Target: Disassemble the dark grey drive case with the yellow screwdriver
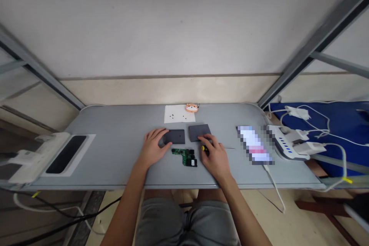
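Note:
My left hand (152, 148) grips the left end of a dark grey flat casing piece (176, 137), thumb at its near edge and fingers at its far edge. To the right lies a second dark grey casing piece (198, 132), slightly turned. My right hand (215, 155) reaches its near edge with a fingertip while holding a screwdriver (205, 148); the yellow-and-black handle end shows by the thumb, and the thin shaft points right. Between the hands a green circuit board (186, 157) with black parts rests on the table.
Several tiny dark screws lie on white paper (175, 119), beside an orange animal-faced item (191, 107). A pixelated lit phone (255, 144) and a power strip (288, 144) with plugs stand right. At left are a dark phone-like slab (66, 153) and a white strip (31, 167). Cables hang over the table's (115, 153) edges.

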Motion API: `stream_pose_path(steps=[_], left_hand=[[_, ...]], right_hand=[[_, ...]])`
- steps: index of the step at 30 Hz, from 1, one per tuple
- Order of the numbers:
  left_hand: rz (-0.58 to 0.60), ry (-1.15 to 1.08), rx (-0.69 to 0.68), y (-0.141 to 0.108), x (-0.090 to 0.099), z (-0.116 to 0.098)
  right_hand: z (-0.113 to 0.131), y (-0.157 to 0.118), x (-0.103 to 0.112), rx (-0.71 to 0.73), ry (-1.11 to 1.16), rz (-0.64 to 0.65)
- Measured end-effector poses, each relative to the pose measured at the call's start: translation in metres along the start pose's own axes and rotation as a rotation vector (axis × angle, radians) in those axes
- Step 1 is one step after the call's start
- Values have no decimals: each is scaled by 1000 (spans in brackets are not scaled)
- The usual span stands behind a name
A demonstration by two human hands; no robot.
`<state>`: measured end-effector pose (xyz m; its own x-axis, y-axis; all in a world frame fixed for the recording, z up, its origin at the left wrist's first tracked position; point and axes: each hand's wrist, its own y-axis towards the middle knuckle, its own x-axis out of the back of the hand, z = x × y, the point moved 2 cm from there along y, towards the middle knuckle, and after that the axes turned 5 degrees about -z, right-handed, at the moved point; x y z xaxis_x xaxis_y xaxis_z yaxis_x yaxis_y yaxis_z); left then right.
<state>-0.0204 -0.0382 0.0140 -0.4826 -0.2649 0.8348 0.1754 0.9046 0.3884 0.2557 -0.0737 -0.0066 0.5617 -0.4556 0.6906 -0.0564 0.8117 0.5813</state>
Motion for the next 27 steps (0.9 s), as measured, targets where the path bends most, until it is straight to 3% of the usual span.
stream_pose_path(steps=[27], left_hand=[[3, 3, 81, -1, -4, 7]], right_hand=[[1, 2, 0, 25, -18, 43]])
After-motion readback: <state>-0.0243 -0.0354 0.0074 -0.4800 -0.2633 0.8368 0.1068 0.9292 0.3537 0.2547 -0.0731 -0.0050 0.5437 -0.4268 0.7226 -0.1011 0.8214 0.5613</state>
